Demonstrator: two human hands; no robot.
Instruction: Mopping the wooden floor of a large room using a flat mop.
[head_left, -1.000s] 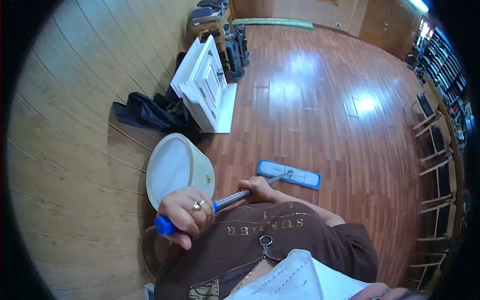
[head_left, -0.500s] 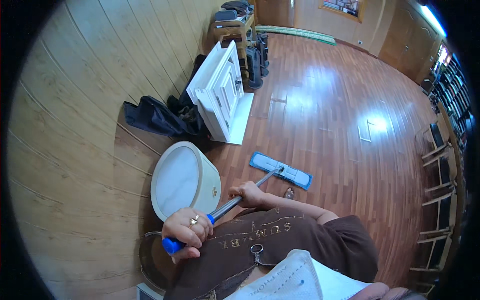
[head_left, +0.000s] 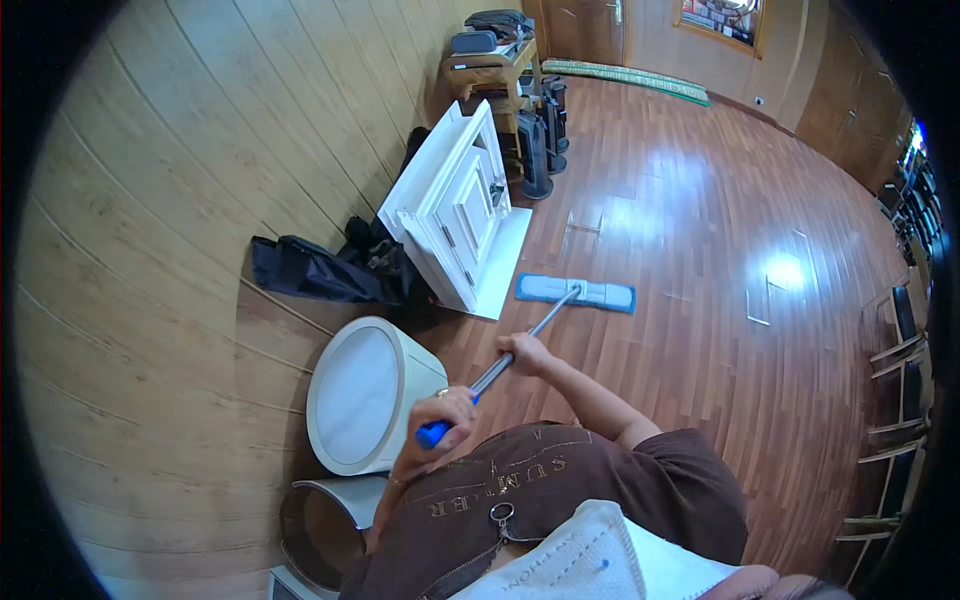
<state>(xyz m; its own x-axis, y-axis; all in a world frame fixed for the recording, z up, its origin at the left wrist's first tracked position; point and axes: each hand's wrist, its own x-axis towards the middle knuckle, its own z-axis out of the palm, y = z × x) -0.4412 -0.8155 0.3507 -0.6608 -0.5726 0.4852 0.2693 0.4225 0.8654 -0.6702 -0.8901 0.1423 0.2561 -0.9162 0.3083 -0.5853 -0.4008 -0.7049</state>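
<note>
A flat mop lies across the floor ahead of me, its wide blue-edged mop head [head_left: 606, 295] flat on the boards by the white cabinet's base. Its metal pole [head_left: 494, 374] slants back toward my chest. My left hand [head_left: 443, 414], with a ring on one finger, is wrapped round the blue grip at the top of the pole. Farther down, my right hand [head_left: 526, 354] grips the bare metal part. Fingers of both hands are closed on the pole.
Along the left wall stand a round white-topped drum-shaped stand [head_left: 360, 395], an open cylindrical bin [head_left: 320, 525], a white cabinet [head_left: 465, 205], dark bags [head_left: 325, 270] and a wooden shelf stand [head_left: 490, 70]. A rolled rug [head_left: 630, 76] lies at the back. Chairs [head_left: 905, 390] line the right.
The mop head has slid forward across the floor, toward the cabinet base, and turned a little. Both hands have moved forward with the pole, the left one also to the right.
</note>
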